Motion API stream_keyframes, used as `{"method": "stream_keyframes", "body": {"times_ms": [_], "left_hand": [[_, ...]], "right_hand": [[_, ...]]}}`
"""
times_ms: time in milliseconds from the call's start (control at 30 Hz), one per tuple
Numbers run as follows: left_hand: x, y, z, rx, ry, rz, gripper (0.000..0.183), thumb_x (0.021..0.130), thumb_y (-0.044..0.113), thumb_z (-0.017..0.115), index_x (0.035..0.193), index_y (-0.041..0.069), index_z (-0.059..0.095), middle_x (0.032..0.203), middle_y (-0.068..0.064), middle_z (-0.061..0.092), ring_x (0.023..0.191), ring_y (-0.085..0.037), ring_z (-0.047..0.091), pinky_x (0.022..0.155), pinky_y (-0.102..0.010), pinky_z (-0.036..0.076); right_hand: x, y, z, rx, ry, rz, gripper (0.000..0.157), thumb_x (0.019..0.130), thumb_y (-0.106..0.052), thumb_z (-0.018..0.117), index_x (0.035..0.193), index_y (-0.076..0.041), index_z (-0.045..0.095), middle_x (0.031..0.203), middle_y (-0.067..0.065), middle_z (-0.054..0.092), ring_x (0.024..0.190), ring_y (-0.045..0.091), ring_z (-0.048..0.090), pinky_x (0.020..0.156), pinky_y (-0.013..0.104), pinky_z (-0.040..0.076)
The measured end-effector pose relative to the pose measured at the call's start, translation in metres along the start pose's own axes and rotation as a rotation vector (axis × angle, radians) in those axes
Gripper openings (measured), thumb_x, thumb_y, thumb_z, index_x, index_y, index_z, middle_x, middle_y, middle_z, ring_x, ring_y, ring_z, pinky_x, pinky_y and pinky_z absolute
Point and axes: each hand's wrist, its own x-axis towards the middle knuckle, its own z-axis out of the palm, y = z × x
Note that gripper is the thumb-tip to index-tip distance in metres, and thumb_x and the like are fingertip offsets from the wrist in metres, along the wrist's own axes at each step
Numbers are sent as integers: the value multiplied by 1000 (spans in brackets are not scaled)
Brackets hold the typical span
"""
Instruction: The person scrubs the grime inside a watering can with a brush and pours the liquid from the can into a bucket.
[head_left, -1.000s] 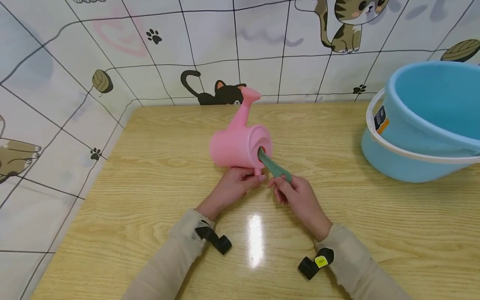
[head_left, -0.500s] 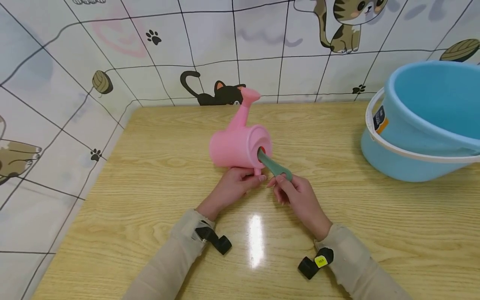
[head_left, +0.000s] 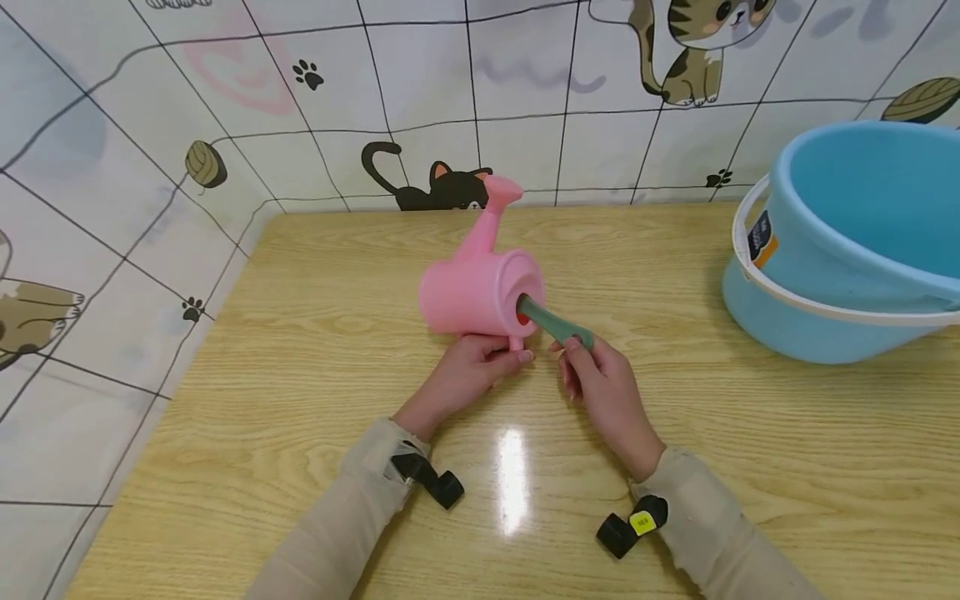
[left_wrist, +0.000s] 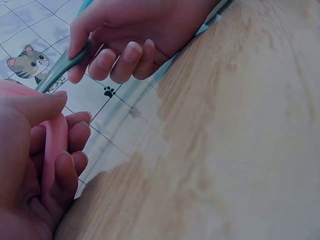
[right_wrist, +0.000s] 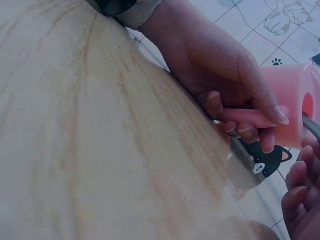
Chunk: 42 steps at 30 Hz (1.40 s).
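Note:
A pink watering can (head_left: 465, 292) is tipped on its side, its spout pointing away and its round opening facing right. My left hand (head_left: 472, 367) grips the can's handle, whose pink bar (right_wrist: 250, 117) shows between the curled fingers in the right wrist view. With thumb and fingers, my right hand (head_left: 603, 383) pinches the end of a green handle (head_left: 558, 323). The other end of this tool goes into the can's opening, so its head is hidden. Something red (head_left: 522, 318) shows just inside the opening.
A large light-blue bucket (head_left: 817, 333) with a white carrying handle (head_left: 840, 310) stands at the right on the wooden table (head_left: 247, 467). Behind and to the left rises a white wall covering (head_left: 420, 75) with cat drawings.
My right hand has shifted slightly right and away from me, swinging the green handle's outer end the same way. The left hand and the watering can stay practically still.

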Motion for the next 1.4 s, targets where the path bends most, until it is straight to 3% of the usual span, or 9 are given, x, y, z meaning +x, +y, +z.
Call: {"method": "stream_keyframes", "body": {"times_ms": [67, 233, 300, 567, 767, 1167, 1333, 1400], "left_hand": [[-2, 9, -1, -2, -7, -1, 27, 85, 36, 60, 83, 10, 63, 63, -8, 54, 48, -14, 44, 46, -27, 41], [-2, 7, -1, -3, -4, 4, 28, 84, 38, 60, 83, 11, 63, 64, -8, 55, 48, -14, 44, 47, -28, 41], [1, -2, 1, -3, 1, 8, 29, 82, 43, 60, 80, 15, 63, 63, -3, 55, 48, -14, 44, 47, -28, 42], [1, -2, 1, 5, -2, 12, 29, 82, 45, 59, 78, 16, 61, 66, -1, 56, 49, -16, 44, 47, -29, 42], [0, -3, 0, 3, 0, 9, 28, 82, 45, 59, 79, 18, 62, 68, 0, 57, 50, -15, 45, 47, -29, 42], [0, -2, 0, 11, -3, 2, 29, 82, 44, 60, 81, 16, 63, 68, 1, 58, 49, -14, 45, 47, -29, 43], [0, -3, 0, 7, 0, 4, 28, 82, 44, 60, 82, 16, 63, 66, 1, 57, 48, -14, 44, 46, -28, 41], [0, -3, 0, 7, 2, 3, 29, 82, 44, 60, 82, 16, 64, 66, 1, 57, 48, -14, 44, 46, -28, 41]], "right_hand": [[0, -1, 0, -7, 17, -7, 28, 97, -20, 40, 98, 2, 58, 67, 18, 48, 51, 24, 43, 45, 28, 39], [1, -2, 1, -6, 13, 1, 29, 96, -23, 42, 101, 0, 58, 71, 19, 49, 53, 26, 44, 46, 30, 40], [1, -2, 0, -18, -2, 6, 29, 96, -24, 43, 101, 0, 59, 71, 20, 49, 54, 26, 44, 47, 30, 40], [4, 12, -1, -31, -22, 13, 31, 94, -29, 46, 98, -4, 63, 67, 15, 51, 54, 22, 45, 49, 29, 41], [6, 26, -2, -35, -22, -41, 37, 92, -39, 45, 95, -8, 63, 63, 10, 50, 53, 21, 45, 47, 28, 40], [4, 26, -2, 3, -31, -76, 38, 92, -40, 45, 93, -6, 62, 62, 9, 48, 53, 21, 43, 46, 28, 39], [7, 29, -2, -24, -16, -82, 36, 93, -40, 43, 99, -9, 61, 62, 9, 50, 51, 21, 44, 45, 29, 40], [8, 30, -2, -43, -8, -79, 35, 93, -40, 42, 94, -10, 60, 62, 8, 51, 50, 22, 44, 44, 29, 40]]}}
